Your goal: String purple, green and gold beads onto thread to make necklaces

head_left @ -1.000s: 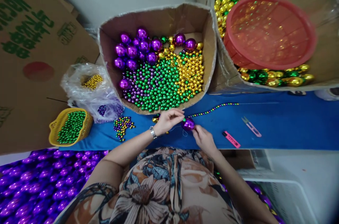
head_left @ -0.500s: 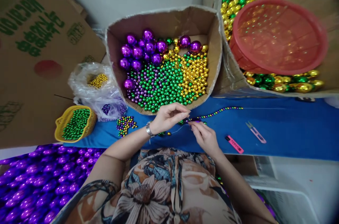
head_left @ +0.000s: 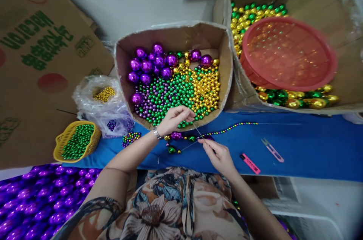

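Note:
My left hand, with a watch at the wrist, pinches a thin pale thread in front of the cardboard box. The other end of that taut stretch is between the fingertips of my right hand, lower and to the right. From there a slack part of the thread runs left to a small gold bead on the cloth. Behind my hands lies a bead strand of small purple, green and gold beads. Larger beads, among them a purple one, lie beside my left hand.
The cardboard box holds purple, green and gold beads. On the blue cloth are pink thread snips and a pink cutter. A yellow basket of green beads stands left, a red basin sits in the right box.
My hands have moved apart, the left up and leftward, drawing the thread taut between them. The larger beads under my hands now show more. The whole view has shifted slightly.

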Demonstrator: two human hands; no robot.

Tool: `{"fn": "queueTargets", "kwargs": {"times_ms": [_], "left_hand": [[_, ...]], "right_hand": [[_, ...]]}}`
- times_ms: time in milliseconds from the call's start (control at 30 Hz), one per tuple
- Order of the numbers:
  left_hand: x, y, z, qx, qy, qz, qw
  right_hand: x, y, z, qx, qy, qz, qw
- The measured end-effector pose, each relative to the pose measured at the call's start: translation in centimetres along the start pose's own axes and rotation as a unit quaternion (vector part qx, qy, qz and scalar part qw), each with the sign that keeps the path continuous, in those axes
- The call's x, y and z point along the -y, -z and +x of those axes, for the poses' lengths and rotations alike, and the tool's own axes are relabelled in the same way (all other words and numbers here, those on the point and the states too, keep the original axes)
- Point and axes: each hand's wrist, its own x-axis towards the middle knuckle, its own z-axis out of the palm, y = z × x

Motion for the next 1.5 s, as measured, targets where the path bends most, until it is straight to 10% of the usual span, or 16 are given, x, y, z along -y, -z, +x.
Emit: {"fn": "queueTargets", "kwargs": {"times_ms": [133, 333, 533, 667, 867, 1067, 1500], "left_hand": [[1.0, 1.6, 4.6, -0.062, -0.053, 0.209, 0.975], [0.0, 6.7, 13.9, -0.124, -0.109, 0.652, 0.740], [-0.2, 9.1, 17.4, -0.049, -0.075, 0.724, 0.684], [-0.9, 8.8, 16.2, -0.068, -0.089, 0.662, 0.741], [-1.2, 5.1, 8.8, -0.045, -0.056, 0.088, 0.993], [0.1, 2.1, 2.0, -0.030, 0.078, -0.234, 0.969], [0.2, 1.4, -0.6, -0.065, 0.084, -0.244, 0.964]], "right_hand": [[0.3, 0.6, 0.2, 0.005, -0.003, 0.006, 1.000], [0.1, 0.7, 0.0, -0.005, -0.021, -0.001, 1.000], [-0.1, 0.3, -0.5, -0.003, -0.032, -0.003, 0.999], [-0.2, 0.1, -0.4, -0.025, -0.026, -0.012, 0.999], [0.0, 0.5, 0.5, -0.075, -0.007, -0.062, 0.995], [-0.2, 0.5, 0.9, -0.075, 0.051, -0.138, 0.986], [-0.4, -0.1, 0.2, -0.049, 0.053, -0.214, 0.974]]}}
